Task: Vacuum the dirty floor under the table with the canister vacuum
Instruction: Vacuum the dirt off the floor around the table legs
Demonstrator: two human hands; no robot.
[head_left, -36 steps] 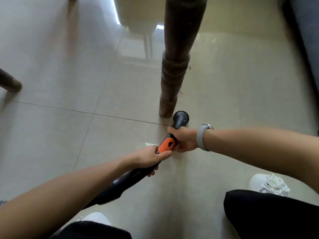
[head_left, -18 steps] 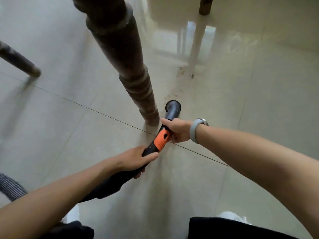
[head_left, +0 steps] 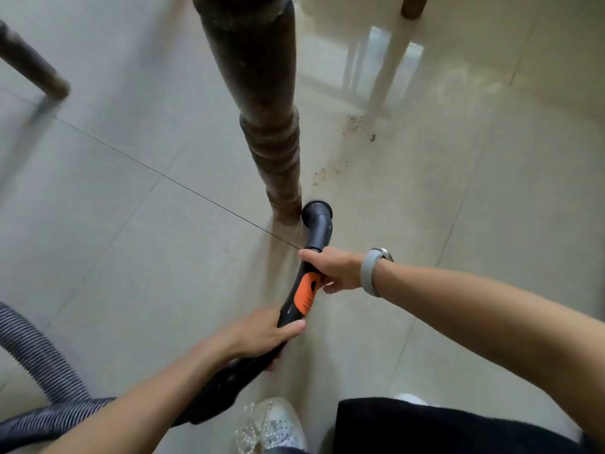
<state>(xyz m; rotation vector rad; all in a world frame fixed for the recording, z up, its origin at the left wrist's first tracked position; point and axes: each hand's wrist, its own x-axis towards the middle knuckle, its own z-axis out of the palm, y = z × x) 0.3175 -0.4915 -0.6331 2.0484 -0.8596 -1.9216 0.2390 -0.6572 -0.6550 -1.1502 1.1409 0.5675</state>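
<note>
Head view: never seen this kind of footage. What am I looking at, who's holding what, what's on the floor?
There is no robot here. A camera worn on a person's head looks forward and down, so both bare arms reach into the picture from below.

The left hand grips the black vacuum handle, just behind its orange part. The right hand, with a grey wristband, holds the tube further forward. The round nozzle is down at the tiled floor, right beside the foot of a dark turned table leg.

Beyond the nozzle lies a trail of brown dirt specks. The ribbed grey hose curls away at lower left. A white shoe shows at the bottom.
</note>
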